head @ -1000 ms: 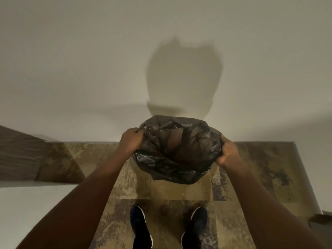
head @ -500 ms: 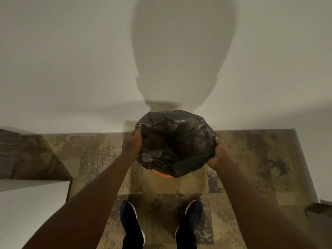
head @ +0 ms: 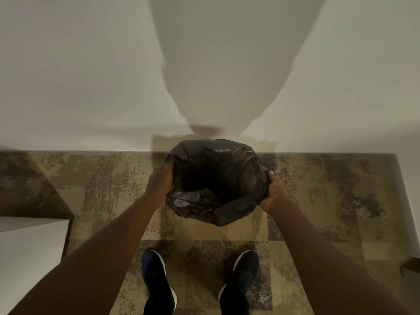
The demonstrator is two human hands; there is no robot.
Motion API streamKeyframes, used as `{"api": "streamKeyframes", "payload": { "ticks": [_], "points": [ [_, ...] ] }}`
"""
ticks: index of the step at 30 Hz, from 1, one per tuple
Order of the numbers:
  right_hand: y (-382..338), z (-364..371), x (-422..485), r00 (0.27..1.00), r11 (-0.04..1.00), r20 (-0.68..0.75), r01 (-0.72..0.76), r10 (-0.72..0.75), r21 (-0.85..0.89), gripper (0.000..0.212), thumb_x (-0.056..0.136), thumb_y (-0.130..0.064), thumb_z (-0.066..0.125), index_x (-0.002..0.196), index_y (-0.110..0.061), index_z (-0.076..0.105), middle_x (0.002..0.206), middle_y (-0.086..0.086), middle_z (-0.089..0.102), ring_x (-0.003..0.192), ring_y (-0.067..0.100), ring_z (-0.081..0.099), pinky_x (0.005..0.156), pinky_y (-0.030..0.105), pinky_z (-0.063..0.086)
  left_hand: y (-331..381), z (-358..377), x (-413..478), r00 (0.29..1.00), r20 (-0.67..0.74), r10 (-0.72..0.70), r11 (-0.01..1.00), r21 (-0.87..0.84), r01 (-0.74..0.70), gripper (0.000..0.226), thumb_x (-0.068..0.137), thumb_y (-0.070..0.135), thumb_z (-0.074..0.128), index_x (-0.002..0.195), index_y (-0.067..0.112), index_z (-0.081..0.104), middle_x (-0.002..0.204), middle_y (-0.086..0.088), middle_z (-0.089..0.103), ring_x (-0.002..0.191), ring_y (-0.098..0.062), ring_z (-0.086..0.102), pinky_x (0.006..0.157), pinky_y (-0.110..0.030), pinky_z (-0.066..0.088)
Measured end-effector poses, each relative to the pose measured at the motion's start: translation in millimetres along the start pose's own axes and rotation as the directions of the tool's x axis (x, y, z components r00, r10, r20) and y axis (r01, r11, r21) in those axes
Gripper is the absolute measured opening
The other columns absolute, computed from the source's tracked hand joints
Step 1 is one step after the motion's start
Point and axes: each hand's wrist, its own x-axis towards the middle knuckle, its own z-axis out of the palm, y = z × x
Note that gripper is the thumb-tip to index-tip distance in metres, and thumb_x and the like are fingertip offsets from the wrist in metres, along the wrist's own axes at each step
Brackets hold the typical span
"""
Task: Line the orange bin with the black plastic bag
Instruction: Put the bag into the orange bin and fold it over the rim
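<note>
The left hand (head: 158, 184) grasps one side of the black bag (head: 216, 176) by its edge, thumb up along the plastic. The right hand (head: 271, 193) grasps the opposite edge, thumb on top. The other fingers are hidden under the folds. The bag sits between the two hands, its mouth spread wide and dark inside, just ahead of the shoes (head: 156, 278) on the carpet (head: 102, 192) and close to the wall (head: 91, 76). No orange shows, so the bin is most likely right under the bag, though I cannot tell how far the edge has gone over its rim.

The step in hand looks like folding the bag's mouth down around that rim. To do it well, draw both hands outward and down evenly, then work round to the near part, where the plastic bunches loose between the wrists, and to the far part beyond the fingers. Leave slack inside so the bottom can settle. Tugging one side alone could tip the bin or tear the thin plastic
</note>
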Motion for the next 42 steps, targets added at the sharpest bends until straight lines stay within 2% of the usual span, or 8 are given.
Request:
{"api": "streamKeyframes", "payload": {
  "ticks": [6, 10, 13, 19, 24, 30, 36, 42],
  "points": [
    [10.0, -0.5, 47.4, 1.0, 0.999, -0.012, -0.001, 0.0, -0.054, 0.04, 0.097, -0.044, 0.064, 0.126, -0.018, 0.071, 0.12, 0.014, 0.077, 0.107, 0.041, 0.074, 0.091, 0.064, 0.058, -28.0, 14.0, 40.3, 1.0, -0.031, 0.003, 0.996, 0.091, 0.0, 0.057, 0.096, 0.07, 0.035, 0.105, 0.019, 0.06, 0.085, -0.003, 0.06, 0.075, -0.022, 0.059, 0.066, -0.032, 0.047],
    [15.9, -3.8, 74.5, 1.0, 0.997, -0.006, 0.013, -0.013, -0.077, 0.047, 0.09, -0.042, 0.072, 0.128, -0.015, 0.07, 0.123, 0.015, 0.076, 0.105, 0.042, 0.075, 0.086, 0.058, 0.061, -52.1, 13.6, 69.7, 1.0, 0.022, -0.005, 0.995, 0.095, 0.002, 0.033, 0.091, 0.058, 0.06, 0.086, 0.025, 0.062, 0.095, -0.008, 0.068, 0.081, -0.024, 0.063, 0.064, -0.031, 0.046],
    [16.7, -7.9, 88.4, 0.994, 0.987, 0.09, 0.071, -0.059, -0.144, 0.063, 0.079, -0.04, 0.084, 0.132, -0.011, 0.068, 0.128, 0.015, 0.074, 0.11, 0.039, 0.074, 0.094, 0.056, 0.059, -62.7, 12.3, 85.8, 0.992, 0.12, -0.032, 0.999, -0.034, 0.036, 0.027, 0.087, 0.044, 0.071, 0.094, 0.018, 0.071, 0.095, -0.01, 0.076, 0.09, -0.03, 0.071, 0.07, -0.033, 0.053],
    [4.3, -5.7, 120.0, 0.967, 0.974, 0.212, 0.174, -0.141, -0.145, 0.077, 0.076, -0.039, 0.09, 0.136, -0.001, 0.061, 0.133, 0.021, 0.07, 0.117, 0.041, 0.071, 0.105, 0.06, 0.052, -63.5, 13.4, 125.1, 0.979, 0.201, 0.007, 0.968, -0.246, 0.043, 0.053, 0.089, 0.059, 0.063, 0.111, 0.012, 0.075, 0.1, -0.011, 0.079, 0.094, -0.033, 0.076, 0.088, -0.043, 0.056],
    [-13.5, 12.3, 132.5, 0.949, 0.973, 0.268, 0.201, -0.164, -0.116, 0.052, 0.098, -0.025, 0.064, 0.144, -0.005, 0.055, 0.142, 0.022, 0.063, 0.124, 0.038, 0.067, 0.106, 0.058, 0.051, -58.1, 5.8, 156.7, 0.962, 0.27, 0.037, 0.926, -0.372, 0.069, 0.051, 0.082, 0.032, 0.078, 0.118, -0.003, 0.066, 0.116, -0.022, 0.072, 0.116, -0.046, 0.064, 0.101, -0.054, 0.051],
    [-28.5, 28.5, 146.5, 0.956, 0.971, 0.21, 0.226, -0.206, -0.074, 0.031, 0.102, -0.026, 0.06, 0.127, -0.01, 0.069, 0.129, 0.016, 0.073, 0.118, 0.034, 0.071, 0.102, 0.054, 0.056, -47.0, 8.5, 177.0, 0.927, 0.357, 0.113, 0.795, -0.593, 0.132, 0.053, 0.1, 0.026, 0.055, 0.145, 0.0, 0.048, 0.145, -0.028, 0.05, 0.131, -0.046, 0.051, 0.104, -0.059, 0.046],
    [-26.7, 42.4, 164.8, 0.989, 0.915, -0.079, 0.086, -0.127, -0.394, 0.03, 0.096, -0.024, 0.069, 0.118, -0.005, 0.073, 0.114, 0.012, 0.079, 0.099, 0.032, 0.078, 0.089, 0.05, 0.063, -48.7, 34.3, 180.2, 0.981, 0.102, -0.167, 0.875, -0.442, 0.195, 0.017, 0.1, 0.021, 0.059, 0.093, 0.009, 0.068, 0.102, -0.015, 0.074, 0.084, -0.032, 0.072, 0.072, -0.042, 0.06],
    [-33.5, 35.4, 168.3, 0.987, 0.904, -0.088, 0.086, -0.135, -0.418, 0.028, 0.095, -0.027, 0.07, 0.116, -0.008, 0.074, 0.11, 0.011, 0.08, 0.09, 0.031, 0.08, 0.076, 0.044, 0.066, -56.7, 30.7, 187.5, 0.979, 0.118, -0.168, 0.927, -0.319, 0.198, 0.011, 0.096, 0.018, 0.064, 0.09, 0.009, 0.067, 0.103, -0.015, 0.074, 0.094, -0.032, 0.071, 0.094, -0.046, 0.056]
  ]
}}
